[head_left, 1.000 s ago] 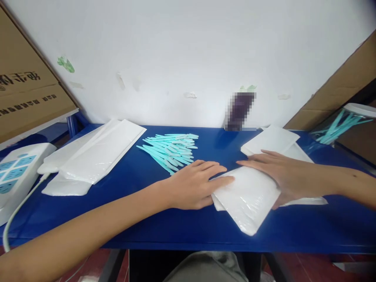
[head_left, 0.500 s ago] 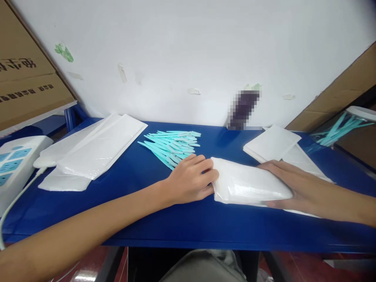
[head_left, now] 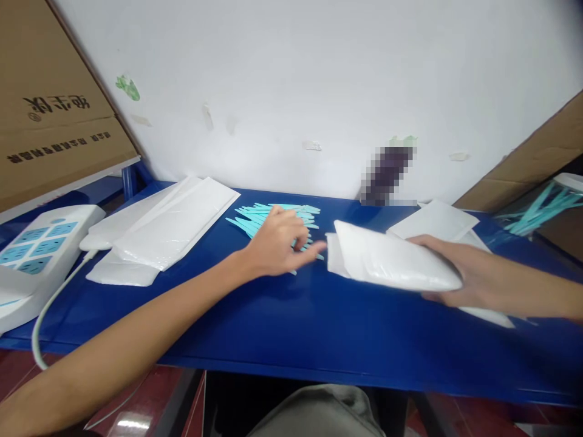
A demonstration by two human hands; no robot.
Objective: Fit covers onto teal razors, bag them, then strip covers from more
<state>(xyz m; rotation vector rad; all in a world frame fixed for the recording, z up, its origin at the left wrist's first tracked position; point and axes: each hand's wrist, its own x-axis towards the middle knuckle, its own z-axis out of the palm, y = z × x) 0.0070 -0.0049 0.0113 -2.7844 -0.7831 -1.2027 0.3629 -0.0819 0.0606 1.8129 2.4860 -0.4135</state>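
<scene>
Right hand (head_left: 473,273) clamped round one end of white packet (head_left: 392,258), packet over blue table (head_left: 273,328), left hand (head_left: 276,243) at teal sticks (head_left: 248,220), fingers curled, thumb out, can't tell if gripping any.

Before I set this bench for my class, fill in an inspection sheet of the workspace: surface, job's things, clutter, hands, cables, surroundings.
Surface: blue table, bare along the front middle.
Job's things: white pouch, raised and tilted; turquoise sticks, heaped loosely, partly hidden.
Clutter: more white pouches at left and at right; power strip; clear tub of similar sticks at the right edge.
Hands: right hand grips the white pouch; left hand is at the heap, fingers bent, any grip unclear.
Cables: white cable, running from beside the power strip past the front edge.
Surroundings: white wall with tape scraps; cardboard at both sides.
</scene>
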